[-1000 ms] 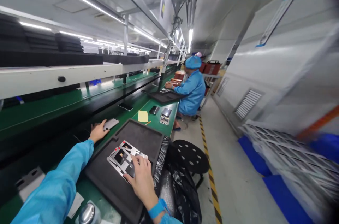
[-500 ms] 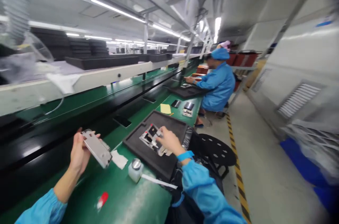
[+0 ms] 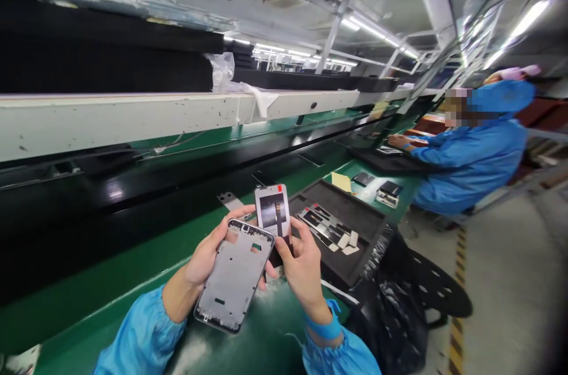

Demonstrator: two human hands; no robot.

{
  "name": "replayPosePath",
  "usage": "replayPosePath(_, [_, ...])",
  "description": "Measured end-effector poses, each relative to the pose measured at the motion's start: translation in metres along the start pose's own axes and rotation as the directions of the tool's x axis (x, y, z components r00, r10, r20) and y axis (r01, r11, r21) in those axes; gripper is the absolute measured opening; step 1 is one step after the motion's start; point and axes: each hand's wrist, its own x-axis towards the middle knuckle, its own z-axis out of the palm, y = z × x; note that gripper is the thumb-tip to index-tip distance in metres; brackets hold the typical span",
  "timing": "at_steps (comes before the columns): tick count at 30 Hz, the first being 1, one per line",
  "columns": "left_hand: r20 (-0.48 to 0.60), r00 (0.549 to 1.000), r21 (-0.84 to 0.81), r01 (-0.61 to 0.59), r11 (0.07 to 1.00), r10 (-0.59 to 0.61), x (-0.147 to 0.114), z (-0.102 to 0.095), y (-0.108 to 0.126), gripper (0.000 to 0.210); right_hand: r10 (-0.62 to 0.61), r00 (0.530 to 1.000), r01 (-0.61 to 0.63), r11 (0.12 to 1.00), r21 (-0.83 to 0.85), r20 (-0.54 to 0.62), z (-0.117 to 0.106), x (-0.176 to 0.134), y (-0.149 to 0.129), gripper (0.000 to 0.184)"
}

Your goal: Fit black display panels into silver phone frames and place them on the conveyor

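Left hand grips frame; right hand pinches panel just left of tray.

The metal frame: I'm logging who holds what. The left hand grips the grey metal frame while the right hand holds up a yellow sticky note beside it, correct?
Not quite. The head view shows the left hand gripping the grey metal frame, but the right hand holds up a small rectangular part with a red tab. The yellow note lies on the green bench farther off.
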Motion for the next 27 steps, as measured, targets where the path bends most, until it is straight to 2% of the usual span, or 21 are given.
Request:
replayPosePath(3, [0.001, 0.999, -0.011, -0.047, 0.999, 0.047, -0.008, 0.006, 0.002, 0.065, -0.062, 0.995, 0.058, 0.996, -0.062, -0.075, 0.003, -0.009, -0.010, 0.061])
replayPosePath(6, [-0.010, 0.995, -0.006, -0.096, 0.995, 0.095, -0.013, 0.013, -0.003, 0.059, -0.070, 0.996, 0.065, 0.995, -0.073, -0.057, 0.001, -0.018, -0.020, 0.058])
replayPosePath(9, [0.093, 0.996, 0.042, -0.005, 0.999, 0.001, -0.015, 0.017, -0.010, 0.072, -0.137, 0.990, 0.133, 0.984, -0.119, -0.024, -0.003, -0.025, -0.029, 0.053])
replayPosePath(11, [0.114, 0.993, 0.073, 0.034, 0.997, -0.042, -0.014, 0.018, -0.012, 0.085, -0.196, 0.980, 0.193, 0.971, -0.145, -0.012, -0.007, -0.026, -0.035, 0.054])
replayPosePath(14, [0.058, 0.998, 0.173, -0.014, 0.985, 0.004, -0.013, 0.018, -0.014, 0.093, -0.257, 0.966, 0.259, 0.955, -0.144, 0.032, -0.012, -0.025, -0.045, 0.058])
replayPosePath(17, [0.016, 0.994, 0.333, -0.110, 0.937, 0.111, -0.012, 0.018, -0.018, 0.087, -0.302, 0.947, 0.314, 0.941, -0.124, 0.110, -0.013, -0.019, -0.055, 0.057])
replayPosePath(20, [0.011, 0.968, 0.525, -0.218, 0.823, 0.250, -0.011, 0.019, -0.022, 0.070, -0.283, 0.953, 0.288, 0.957, -0.037, 0.109, -0.005, -0.013, -0.060, 0.055])
replayPosePath(23, [0.057, 0.929, 0.729, -0.289, 0.621, 0.365, -0.011, 0.017, -0.024, 0.058, -0.267, 0.964, 0.265, 0.960, 0.085, 0.003, 0.007, -0.006, -0.060, 0.049])
replayPosePath(27, [0.150, 0.912, 0.869, -0.305, 0.389, 0.381, -0.009, 0.012, -0.025, 0.060, -0.256, 0.962, 0.270, 0.943, 0.194, -0.097, 0.019, 0.002, -0.055, 0.038])
